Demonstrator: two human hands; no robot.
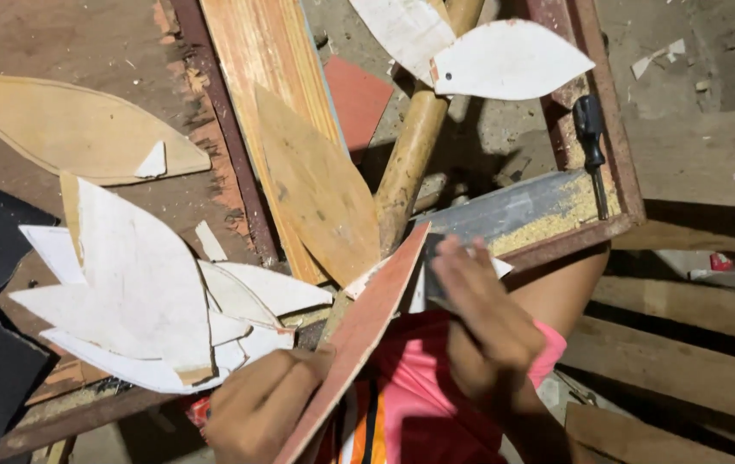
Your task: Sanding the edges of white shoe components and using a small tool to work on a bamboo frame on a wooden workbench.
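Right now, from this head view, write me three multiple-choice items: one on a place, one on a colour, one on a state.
1. Where does the black-handled screwdriver lie?
A. on the reddish frame at upper right
B. on the pile of white cutouts
C. in the left hand

2. What colour is the face of the leaf-shaped piece at the top?
A. black
B. white
C. green

3. How is the thin reddish board held?
A. lying flat, untouched
B. leaning alone against the pole
C. on edge, gripped by the left hand

Answers: 1 A, it rests along the frame's side rail. 2 B, its face is plain white. 3 C, the left hand grips its lower end while the right hand presses a small grey block beside it.
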